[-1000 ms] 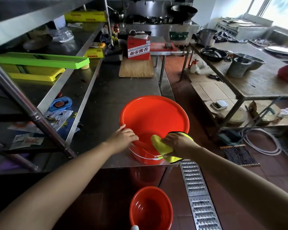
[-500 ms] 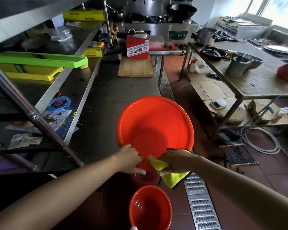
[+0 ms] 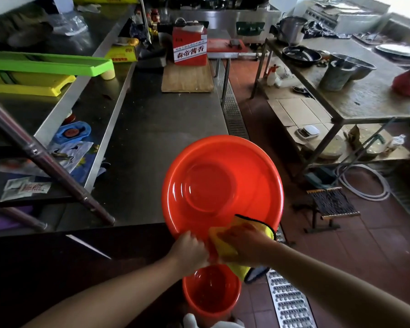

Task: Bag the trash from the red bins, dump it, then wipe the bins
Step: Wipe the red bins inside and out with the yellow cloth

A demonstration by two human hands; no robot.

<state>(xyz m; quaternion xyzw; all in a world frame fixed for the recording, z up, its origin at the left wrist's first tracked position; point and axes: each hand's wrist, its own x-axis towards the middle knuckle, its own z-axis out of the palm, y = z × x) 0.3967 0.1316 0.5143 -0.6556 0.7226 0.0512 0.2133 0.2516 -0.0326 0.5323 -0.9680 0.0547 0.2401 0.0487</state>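
- Second red bin [image 3: 211,290] on floor, directly below both grips.
- Left hand [image 3: 190,250] pinches big red bin [image 3: 223,183] near rim; right hand [image 3: 243,242] presses yellow cloth [image 3: 240,268] beside it.
- Bin tilted past counter [image 3: 152,129] edge: hard wiping could slip it.

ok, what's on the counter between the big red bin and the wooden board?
Nothing: in the head view, the steel counter is bare from the tilted big red bin back to the wooden board.
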